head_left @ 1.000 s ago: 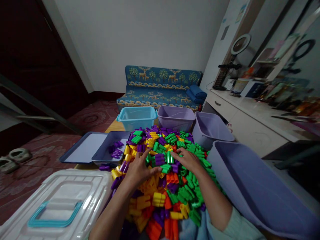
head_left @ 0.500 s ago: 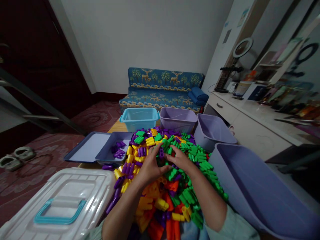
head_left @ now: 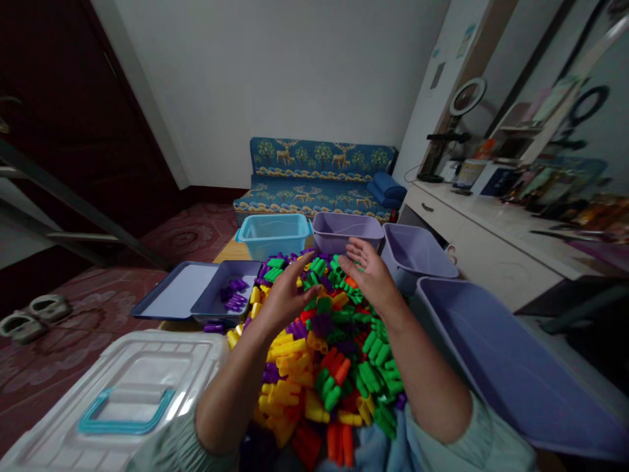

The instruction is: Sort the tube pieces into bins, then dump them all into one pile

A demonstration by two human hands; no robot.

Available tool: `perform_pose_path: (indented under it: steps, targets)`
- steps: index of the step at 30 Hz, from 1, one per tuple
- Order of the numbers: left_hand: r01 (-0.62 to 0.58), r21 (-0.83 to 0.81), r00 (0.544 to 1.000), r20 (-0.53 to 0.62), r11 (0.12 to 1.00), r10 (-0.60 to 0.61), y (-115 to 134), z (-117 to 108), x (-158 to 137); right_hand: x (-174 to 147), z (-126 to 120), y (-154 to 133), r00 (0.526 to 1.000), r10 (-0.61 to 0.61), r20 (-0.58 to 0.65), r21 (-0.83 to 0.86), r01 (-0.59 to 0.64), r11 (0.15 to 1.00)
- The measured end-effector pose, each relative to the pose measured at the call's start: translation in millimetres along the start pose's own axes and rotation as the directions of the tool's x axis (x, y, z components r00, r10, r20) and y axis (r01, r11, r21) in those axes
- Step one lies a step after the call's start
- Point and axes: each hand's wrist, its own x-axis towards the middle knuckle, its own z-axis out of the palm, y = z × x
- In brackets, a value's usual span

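A heap of plastic building blocks (head_left: 322, 357), in green, yellow, orange and purple, covers the middle of the table. My left hand (head_left: 287, 296) hovers over the heap's left side, thumb and fingers spread, holding nothing. Opposite it, my right hand (head_left: 372, 276) is raised above the green blocks (head_left: 376, 351) with its fingers stretched out and nothing in them. The palms face each other with a gap between. Part of the heap is hidden by my hands and forearms.
A blue bin (head_left: 274, 249), a lilac bin (head_left: 322, 244), another purple bin (head_left: 417, 272) and a long purple bin (head_left: 459, 373) ring the heap. On the left lie an open case (head_left: 216, 307) with purple blocks and a white lid (head_left: 137, 367) with a blue handle.
My hands have moved apart, the right one rising and shifting right. Blocks between them have shifted, with more orange and green pieces showing in the middle and front. The view has tilted slightly.
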Motion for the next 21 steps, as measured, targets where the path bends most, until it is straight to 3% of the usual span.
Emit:
perform_pose_path:
  steps: [3,7,12,14,16,21]
  targets:
    - [0.036,0.176,0.999,0.021,0.984,-0.040,-4,-10,-23,-17,-14,10,0.997,0.007,0.071,-0.145,0.003,0.989]
    - [0.034,0.280,0.992,0.106,0.959,-0.066,1,-16,-83,-78,-27,10,0.951,0.104,0.292,-0.329,-0.002,0.944]
    - [0.027,0.391,0.946,0.287,0.920,-0.150,8,1,-146,-157,-15,18,0.836,0.081,0.543,-0.488,0.236,0.841]
    - [0.038,0.424,0.937,0.301,0.905,-0.180,4,12,-155,-170,-6,28,0.822,0.052,0.567,-0.531,0.316,0.786]
    - [0.050,0.447,0.948,0.261,0.893,-0.184,-1,20,-156,-172,0,37,0.837,0.016,0.547,-0.565,0.355,0.745]
    - [0.000,0.437,0.982,0.171,0.899,-0.083,-6,31,-146,-160,9,46,0.866,-0.160,0.474,-0.519,0.421,0.744]
